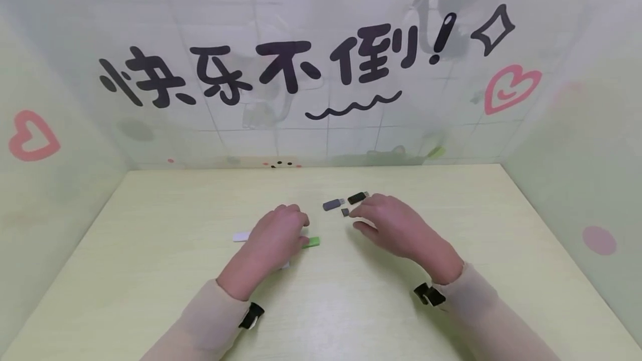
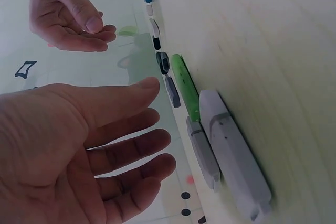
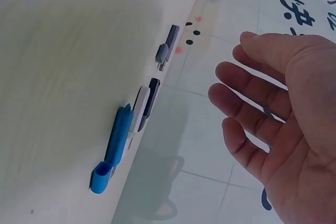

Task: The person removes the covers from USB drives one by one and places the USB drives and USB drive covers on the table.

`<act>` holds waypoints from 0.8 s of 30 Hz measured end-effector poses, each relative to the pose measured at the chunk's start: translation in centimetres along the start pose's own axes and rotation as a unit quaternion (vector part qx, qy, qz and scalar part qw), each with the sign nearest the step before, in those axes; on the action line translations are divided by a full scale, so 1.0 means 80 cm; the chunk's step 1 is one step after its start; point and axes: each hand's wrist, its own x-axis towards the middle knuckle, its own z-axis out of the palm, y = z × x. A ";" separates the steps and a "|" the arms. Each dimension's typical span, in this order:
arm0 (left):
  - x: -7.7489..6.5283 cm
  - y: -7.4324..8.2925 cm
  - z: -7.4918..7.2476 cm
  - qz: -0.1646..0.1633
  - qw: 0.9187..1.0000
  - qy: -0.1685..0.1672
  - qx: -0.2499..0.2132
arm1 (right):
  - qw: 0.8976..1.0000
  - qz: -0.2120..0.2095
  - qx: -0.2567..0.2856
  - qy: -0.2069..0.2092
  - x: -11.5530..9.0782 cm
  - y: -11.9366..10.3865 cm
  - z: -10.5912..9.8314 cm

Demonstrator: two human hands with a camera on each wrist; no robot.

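Observation:
My left hand point(image 1: 278, 235) hovers over the table with fingers loosely bent and nothing in them. Below it lie a green stick point(image 2: 185, 85) with a grey end and a white capped stick point(image 2: 233, 156); in the head view the hand partly covers them. My right hand point(image 1: 391, 224), also holding nothing, has its fingertips right by a small grey cap point(image 1: 345, 212). Just beyond are a grey USB stick point(image 1: 331, 204) and a black USB stick point(image 1: 357, 198), both with metal plugs bare. A blue USB stick point(image 3: 118, 135) and its blue cap point(image 3: 100, 177) show in the right wrist view.
A white stick point(image 3: 140, 107) lies between the blue and black ones, hidden behind my right hand in the head view. The pale wooden table point(image 1: 165, 272) is enclosed by a printed back wall point(image 1: 301, 144) and side walls.

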 end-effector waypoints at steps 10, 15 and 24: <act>0.012 0.004 0.010 0.011 1.000 -0.018 0.015 | 1.000 -0.008 -0.002 0.019 -0.013 -0.005 0.002; 0.013 0.006 0.013 0.017 0.999 -0.012 0.041 | 1.000 -0.012 -0.001 0.027 -0.016 -0.005 0.004; 0.012 0.009 0.018 0.031 0.997 0.004 0.070 | 0.999 -0.016 -0.002 0.030 -0.017 -0.005 0.004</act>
